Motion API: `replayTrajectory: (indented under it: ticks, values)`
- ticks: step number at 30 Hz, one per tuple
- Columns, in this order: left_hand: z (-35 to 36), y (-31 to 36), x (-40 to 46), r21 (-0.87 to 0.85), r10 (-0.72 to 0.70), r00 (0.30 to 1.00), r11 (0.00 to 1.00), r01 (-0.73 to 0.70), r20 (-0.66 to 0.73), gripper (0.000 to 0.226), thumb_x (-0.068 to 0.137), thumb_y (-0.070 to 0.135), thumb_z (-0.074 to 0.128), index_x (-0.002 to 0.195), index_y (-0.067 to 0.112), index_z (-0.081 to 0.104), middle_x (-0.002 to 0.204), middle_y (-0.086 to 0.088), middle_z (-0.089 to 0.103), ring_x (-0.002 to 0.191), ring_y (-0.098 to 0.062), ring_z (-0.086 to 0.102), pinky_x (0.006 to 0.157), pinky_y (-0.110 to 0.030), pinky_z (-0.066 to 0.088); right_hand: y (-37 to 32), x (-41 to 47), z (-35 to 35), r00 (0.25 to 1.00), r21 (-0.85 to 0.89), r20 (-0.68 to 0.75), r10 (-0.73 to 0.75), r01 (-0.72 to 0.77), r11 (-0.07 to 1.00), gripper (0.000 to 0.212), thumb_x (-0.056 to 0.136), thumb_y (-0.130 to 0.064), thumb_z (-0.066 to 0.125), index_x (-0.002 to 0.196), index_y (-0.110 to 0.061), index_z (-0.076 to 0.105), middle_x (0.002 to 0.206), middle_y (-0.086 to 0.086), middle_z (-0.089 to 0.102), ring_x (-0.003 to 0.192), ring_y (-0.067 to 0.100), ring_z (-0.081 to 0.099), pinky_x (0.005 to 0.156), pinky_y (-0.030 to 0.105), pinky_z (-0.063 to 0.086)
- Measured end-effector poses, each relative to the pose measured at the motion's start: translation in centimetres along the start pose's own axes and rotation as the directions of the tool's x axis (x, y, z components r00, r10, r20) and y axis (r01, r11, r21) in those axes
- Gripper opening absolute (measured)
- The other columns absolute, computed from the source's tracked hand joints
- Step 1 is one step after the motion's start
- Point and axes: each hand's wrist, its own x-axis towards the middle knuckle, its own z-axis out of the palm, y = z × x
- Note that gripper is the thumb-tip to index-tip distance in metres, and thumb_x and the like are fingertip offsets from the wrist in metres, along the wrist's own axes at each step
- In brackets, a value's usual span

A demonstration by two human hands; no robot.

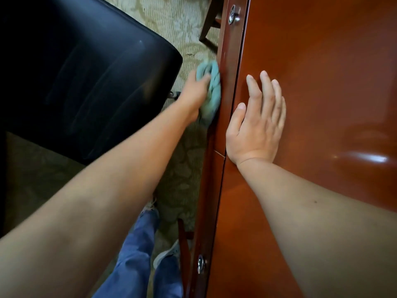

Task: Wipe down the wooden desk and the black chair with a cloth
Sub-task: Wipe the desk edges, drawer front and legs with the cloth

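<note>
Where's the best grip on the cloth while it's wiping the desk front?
Grip the bunched middle of the cloth, coming from the chair side, as the left hand does. The cloth is wadded flat against the vertical front edge of the desk, so only its outer face is free. The right hand rests flat on the desktop, probably bracing.

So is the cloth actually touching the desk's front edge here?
Touching. The head view shows the left hand gripping the teal cloth and pressing it flat against the front face of the wooden desk, no gap between them.
</note>
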Motion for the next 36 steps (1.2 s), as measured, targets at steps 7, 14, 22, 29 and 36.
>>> replayTrajectory:
  ticks: [7, 14, 22, 29, 36]
  values:
    - [0.7, -1.9, -6.2, 0.018, 0.129, 0.992, 0.992, -0.129, -0.011, 0.028, 0.106, 0.028, 0.048, 0.133, 0.032, 0.046, 0.123, 0.004, 0.064, 0.113, -0.012, 0.066, 0.101, -0.044, 0.055, 0.0, 0.0, -0.1, 1.0, 0.017, -0.004, 0.0, 0.0, 1.0, 0.052, 0.101, -0.027, 0.036, 0.153, -0.023, 0.037, 0.164, 0.0, 0.028, 0.154, 0.021, 0.018, 0.124, 0.045, 0.016]
    - [-0.9, -7.1, -18.7, 0.015, -0.114, 0.992, 0.993, 0.114, 0.049, 0.024, 0.107, 0.031, 0.046, 0.131, 0.035, 0.047, 0.119, 0.003, 0.066, 0.098, -0.002, 0.069, 0.08, -0.024, 0.059, 0.0, 0.1, -0.3, 1.0, 0.025, 0.03, 0.006, -0.007, 1.0, 0.052, 0.103, -0.027, 0.031, 0.155, -0.024, 0.034, 0.165, -0.002, 0.025, 0.154, 0.02, 0.015, 0.125, 0.045, 0.015]
    - [3.3, 10.4, -5.0, -0.041, 0.332, 0.942, 0.943, -0.33, 0.051, 0.026, 0.105, 0.02, 0.045, 0.132, 0.018, 0.046, 0.12, -0.009, 0.065, 0.108, -0.021, 0.067, 0.096, -0.044, 0.057, 0.1, 0.1, -0.2, 0.999, 0.055, 0.034, 0.009, -0.011, 0.998, 0.051, 0.104, -0.022, 0.032, 0.155, -0.026, 0.035, 0.166, -0.005, 0.023, 0.155, 0.017, 0.013, 0.125, 0.043, 0.015]
    - [2.9, 6.6, -8.9, 0.021, 0.36, 0.932, 0.932, -0.361, 0.034, 0.026, 0.106, 0.024, 0.047, 0.131, 0.027, 0.045, 0.119, 0.009, 0.062, 0.113, -0.005, 0.062, 0.104, -0.04, 0.052, 0.3, 0.0, -0.1, 0.999, 0.053, 0.047, -0.002, -0.001, 0.999, 0.055, 0.099, -0.023, 0.034, 0.155, -0.024, 0.033, 0.167, -0.004, 0.021, 0.155, 0.018, 0.012, 0.126, 0.045, 0.014]
    - [-1.2, -8.0, -21.3, 0.09, 0.07, 0.997, 0.993, -0.073, 0.042, 0.022, 0.107, 0.029, 0.047, 0.122, 0.044, 0.05, 0.116, 0.009, 0.066, 0.111, -0.008, 0.064, 0.105, -0.048, 0.05, 0.2, 0.1, -0.4, 0.998, 0.073, 0.063, 0.007, -0.012, 0.997, 0.052, 0.106, -0.027, 0.023, 0.157, -0.029, 0.029, 0.167, -0.007, 0.02, 0.155, 0.015, 0.009, 0.127, 0.041, 0.01]
